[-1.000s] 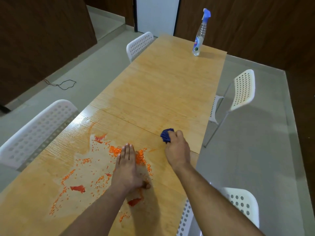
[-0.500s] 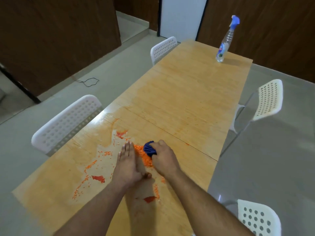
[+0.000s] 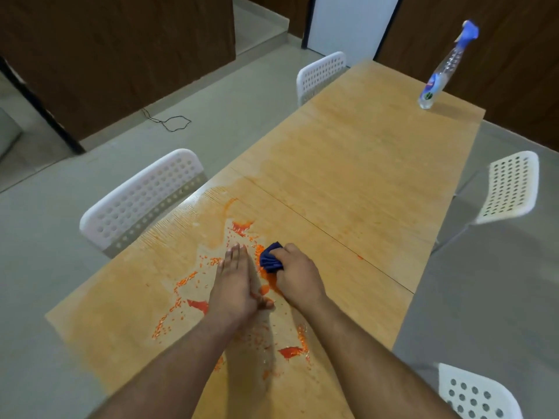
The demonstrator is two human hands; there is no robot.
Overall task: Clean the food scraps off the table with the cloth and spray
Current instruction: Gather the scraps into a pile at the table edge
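Observation:
Orange food scraps (image 3: 184, 282) lie scattered over the near left part of the long wooden table (image 3: 363, 182), with redder bits among them. My left hand (image 3: 234, 282) rests on the table with straight fingers, set on edge beside a small heap of scraps. My right hand (image 3: 298, 276) grips a bunched dark blue cloth (image 3: 270, 261) and presses it against the scraps right next to the left hand. The clear spray bottle (image 3: 444, 68) with a blue nozzle stands at the far right corner of the table, out of reach of both hands.
White perforated chairs stand around the table: one at the left (image 3: 142, 201), one at the far end (image 3: 322, 74), one at the right (image 3: 511, 189), one near my right arm (image 3: 478, 394). A black cable (image 3: 172, 120) lies on the floor to the left.
My right hand has dragged the cloth leftward across the table until it meets the left hand. The scraps between the hands have bunched together. The left hand has stayed in place.

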